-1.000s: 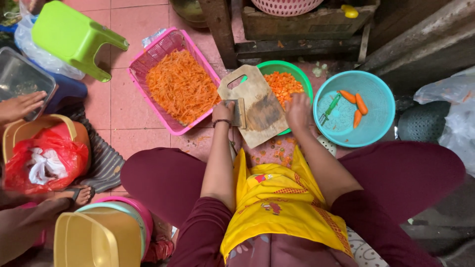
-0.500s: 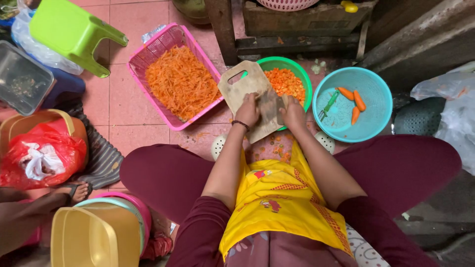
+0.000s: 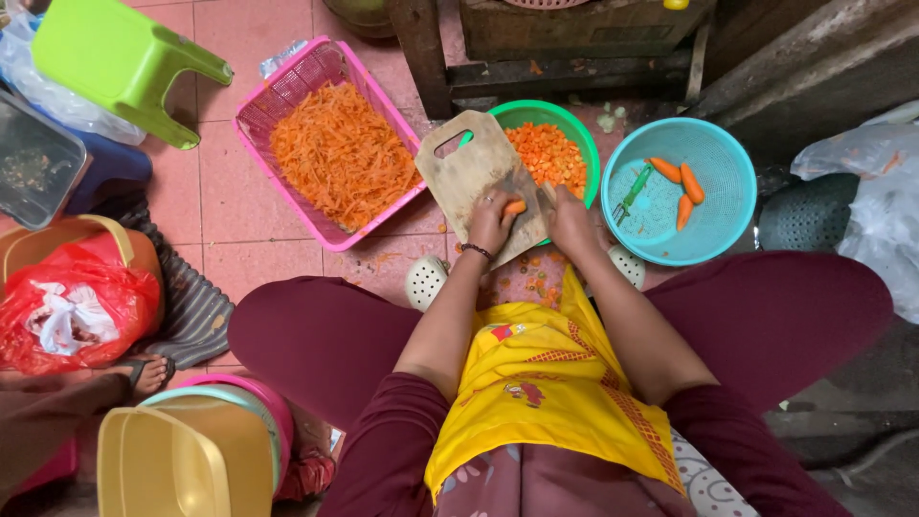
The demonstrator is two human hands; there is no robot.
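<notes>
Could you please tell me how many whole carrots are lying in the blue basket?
3, all in the blue basket: one carrot at upper left beside the green peeler, one right of it, one below. None seems hidden.

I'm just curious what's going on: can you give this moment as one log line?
left hand: pins orange carrot piece on wooden cutting board | right hand: holds knife, grip partly hidden | green bowl of diced carrot behind

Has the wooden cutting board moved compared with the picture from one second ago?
Yes. The wooden cutting board has shifted left against the green bowl: earlier it covered the bowl's left half, now only its left edge, so more diced carrot shows.
</notes>
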